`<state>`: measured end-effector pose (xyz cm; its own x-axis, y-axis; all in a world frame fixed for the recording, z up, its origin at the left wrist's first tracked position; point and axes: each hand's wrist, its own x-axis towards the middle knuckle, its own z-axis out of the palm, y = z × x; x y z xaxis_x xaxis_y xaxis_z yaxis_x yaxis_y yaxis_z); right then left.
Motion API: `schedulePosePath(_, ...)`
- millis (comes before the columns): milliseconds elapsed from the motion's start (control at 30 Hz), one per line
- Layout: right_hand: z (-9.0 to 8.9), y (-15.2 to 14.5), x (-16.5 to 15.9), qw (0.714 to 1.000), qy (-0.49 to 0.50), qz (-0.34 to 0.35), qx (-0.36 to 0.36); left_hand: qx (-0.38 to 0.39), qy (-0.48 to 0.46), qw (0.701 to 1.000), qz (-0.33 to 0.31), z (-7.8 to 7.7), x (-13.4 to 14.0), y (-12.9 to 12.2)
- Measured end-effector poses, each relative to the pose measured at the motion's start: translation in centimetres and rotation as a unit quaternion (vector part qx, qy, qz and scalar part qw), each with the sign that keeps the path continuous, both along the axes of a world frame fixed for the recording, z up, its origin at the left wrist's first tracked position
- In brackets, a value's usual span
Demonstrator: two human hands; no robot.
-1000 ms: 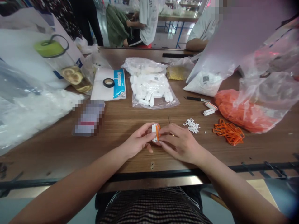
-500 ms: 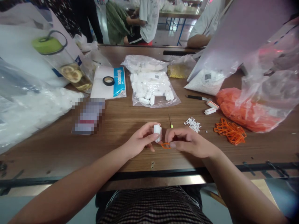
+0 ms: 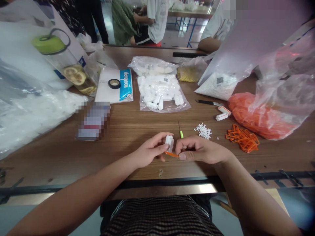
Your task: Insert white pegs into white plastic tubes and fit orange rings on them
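Observation:
My left hand (image 3: 152, 150) is closed around a small white plastic housing (image 3: 169, 141), with the thumb lying across its front. Between thumb and forefinger, my right hand (image 3: 197, 150) pinches one end of a thin orange plastic frame (image 3: 171, 154). The frame's other end reaches the lower edge of the housing; whether it is seated there I cannot tell. Just beyond my right fingers lies a screwdriver (image 3: 181, 134) with a yellow-green handle. A heap of tiny white pieces (image 3: 203, 130) and a pile of orange frames (image 3: 242, 138) lie to the right.
A clear bag of white housings (image 3: 161, 93) lies at centre back. Around it are a notebook (image 3: 103, 90) bearing black tape (image 3: 114, 84), a bottle (image 3: 71, 70), tweezers (image 3: 209, 103) and a bag of orange parts (image 3: 256, 113). A large bag (image 3: 31, 121) bulges at left; people sit beyond the table.
The white housing in my left hand has tipped and shifted slightly right. The orange frame has turned edge-on, and its left end has come against the housing's lower edge.

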<state>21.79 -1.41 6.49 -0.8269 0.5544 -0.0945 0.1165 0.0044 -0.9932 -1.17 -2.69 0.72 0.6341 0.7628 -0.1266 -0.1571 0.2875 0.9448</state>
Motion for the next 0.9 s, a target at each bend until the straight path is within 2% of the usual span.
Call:
schedulePosePath(133, -0.6, 0.1, -0.3, 0.995, -0.047, -0.087, 0.019, -0.015, -0.01, 0.999, -0.033, -0.5, -0.1, -0.1)
schedulePosePath(300, -1.0, -0.4, -0.8, 0.97, -0.125, -0.177, 0.112, -0.018, -0.008, 1.0, -0.018, -0.6, -0.1, -0.1)
schedulePosePath(500, -1.4, -1.1, -2.4, 0.908, -0.153, -0.297, 0.254, -0.025, 0.012, 1.0, 0.005, -0.1, 0.1, 0.1)
schedulePosePath(667, -2.0, -1.7, -3.2, 0.863, -0.153, -0.306, 0.371, -0.011, 0.028, 0.998, 0.046, 0.0, 0.4, -0.2)
schedulePosePath(800, -2.5, -2.1, -3.7, 0.849, -0.151, -0.352, 0.364, 0.006, 0.048, 0.995, 0.088, 0.0, 0.8, -0.6)
schedulePosePath(900, -2.7, -2.3, -3.9, 0.862, -0.148, -0.361, 0.325, 0.013, 0.059, 0.992, 0.108, 0.1, 1.0, -0.8)
